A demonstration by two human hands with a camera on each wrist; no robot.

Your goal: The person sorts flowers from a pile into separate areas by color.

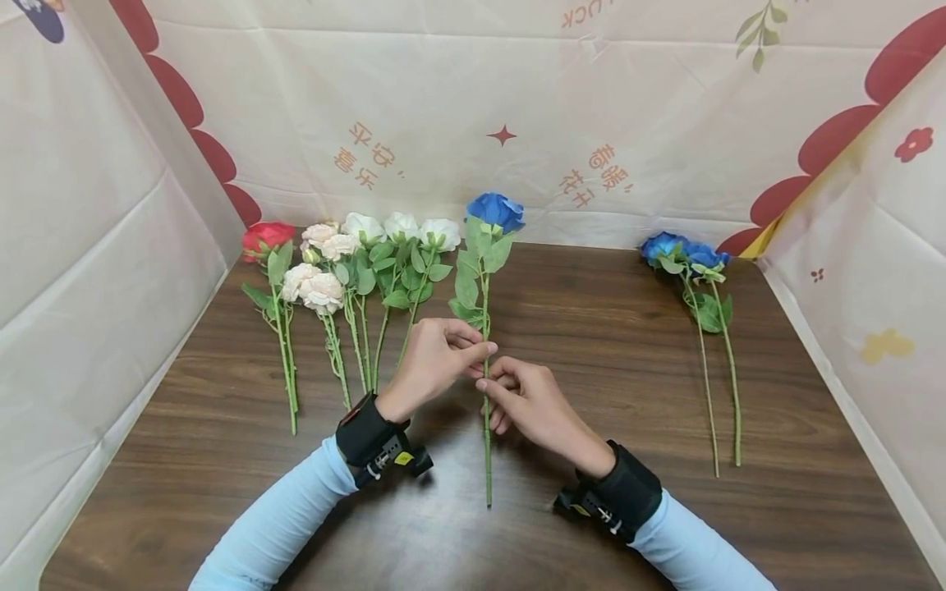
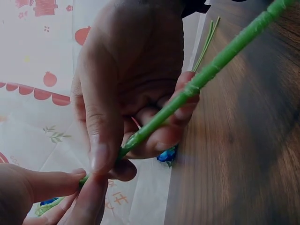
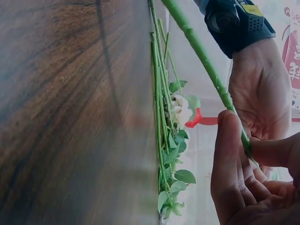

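A blue artificial rose [image 1: 495,213] stands out in the middle of the head view, its green stem [image 1: 488,460] running down toward the front. My left hand [image 1: 438,361] pinches the stem just below the leaves, between thumb and fingers. Right below it, my right hand [image 1: 534,404] pinches the same stem with thumb and forefinger. In the left wrist view the stem [image 2: 211,70] slants past the right hand's curled fingers. The right wrist view has the lower stem [image 3: 201,56] rising away from both hands.
Left of the hands lie a red rose [image 1: 268,238], pale pink flowers [image 1: 322,289] and several white roses [image 1: 401,227], stems toward the front. Two blue roses [image 1: 683,250] lie at the right. Printed cloth walls [image 1: 443,90] enclose the brown wooden table [image 1: 606,328].
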